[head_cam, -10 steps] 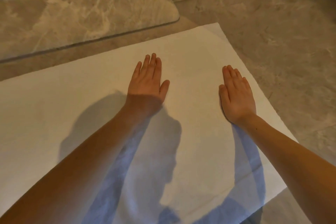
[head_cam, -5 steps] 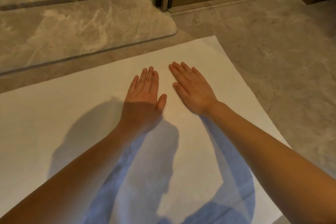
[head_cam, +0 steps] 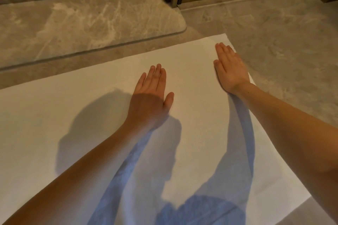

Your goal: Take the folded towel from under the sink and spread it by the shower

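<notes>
The white rectangular cloth towel (head_cam: 102,115) lay spread flat on the grey marbled floor (head_cam: 274,33), beside the glass shower panel's edge (head_cam: 91,52). The left hand (head_cam: 151,97) pressed its middle; the right hand (head_cam: 230,68) pressed near its far right corner. Both hands' fingers were flat and outstretched, gripping nothing.

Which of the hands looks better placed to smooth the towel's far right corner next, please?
The right hand, probably: it lies flat on the towel beside that corner, fingertips almost at it. The left hand rests nearer the middle.
</notes>
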Demonstrator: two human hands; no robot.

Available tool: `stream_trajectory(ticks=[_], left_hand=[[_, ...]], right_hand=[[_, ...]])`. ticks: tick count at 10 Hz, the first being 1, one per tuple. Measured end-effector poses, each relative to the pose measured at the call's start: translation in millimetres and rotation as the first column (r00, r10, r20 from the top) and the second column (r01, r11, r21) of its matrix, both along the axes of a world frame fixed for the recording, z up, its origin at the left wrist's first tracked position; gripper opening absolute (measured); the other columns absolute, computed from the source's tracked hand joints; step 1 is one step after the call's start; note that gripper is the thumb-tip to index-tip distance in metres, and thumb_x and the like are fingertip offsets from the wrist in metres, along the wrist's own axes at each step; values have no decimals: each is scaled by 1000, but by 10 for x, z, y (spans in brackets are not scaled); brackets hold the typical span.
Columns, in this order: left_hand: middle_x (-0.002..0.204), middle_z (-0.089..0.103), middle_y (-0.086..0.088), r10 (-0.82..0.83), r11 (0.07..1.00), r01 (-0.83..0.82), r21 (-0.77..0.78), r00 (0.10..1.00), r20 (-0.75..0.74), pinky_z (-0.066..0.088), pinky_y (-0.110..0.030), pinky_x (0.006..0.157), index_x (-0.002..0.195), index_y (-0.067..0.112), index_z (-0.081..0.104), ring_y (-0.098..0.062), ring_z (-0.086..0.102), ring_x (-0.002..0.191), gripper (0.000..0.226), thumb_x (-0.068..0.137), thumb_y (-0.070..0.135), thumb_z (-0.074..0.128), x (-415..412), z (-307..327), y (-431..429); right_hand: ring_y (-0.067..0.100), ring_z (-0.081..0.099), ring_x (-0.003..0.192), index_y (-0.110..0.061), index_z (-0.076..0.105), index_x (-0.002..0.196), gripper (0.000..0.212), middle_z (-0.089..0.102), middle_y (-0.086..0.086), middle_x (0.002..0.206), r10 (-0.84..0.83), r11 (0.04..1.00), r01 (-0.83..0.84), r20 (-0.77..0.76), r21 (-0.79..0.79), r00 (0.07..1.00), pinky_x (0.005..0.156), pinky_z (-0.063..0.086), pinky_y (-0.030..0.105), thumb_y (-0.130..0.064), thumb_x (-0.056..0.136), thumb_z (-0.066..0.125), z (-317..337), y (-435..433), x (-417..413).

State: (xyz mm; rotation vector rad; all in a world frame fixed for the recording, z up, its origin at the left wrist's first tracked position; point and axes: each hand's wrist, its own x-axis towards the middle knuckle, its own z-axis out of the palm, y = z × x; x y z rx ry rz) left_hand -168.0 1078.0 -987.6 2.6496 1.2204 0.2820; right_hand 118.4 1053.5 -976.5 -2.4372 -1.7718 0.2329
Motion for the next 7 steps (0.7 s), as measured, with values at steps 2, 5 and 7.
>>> stream_trajectory(ticks=[2,5,7], left_hand=[[162,9,-11,-13,1000,12,-6,999,-35,2,-38,122,154,5,11,-23,5,150,68,99,44,22,-5,-7,5],[162,12,-11,18,999,-20,-39,998,-53,1,-35,122,153,7,14,-22,7,150,67,98,42,29,34,84,-13],[151,40,-14,-15,1000,15,-19,1000,4,18,-39,118,144,7,42,-30,35,140,49,98,24,40,-86,353,-166]], right_hand=[[22,9,150,-15,14,155,55,14,5,163,14,1000,-14,3,23,1000,122,8,39,-33,104,21,20,9,-6],[32,29,144,-4,35,148,49,36,17,153,130,976,-113,-79,188,988,118,23,41,-21,102,38,308,-282,-666],[40,53,118,2,54,132,40,58,21,127,369,919,-353,-66,178,927,98,43,45,-11,94,48,298,-705,-1187]])
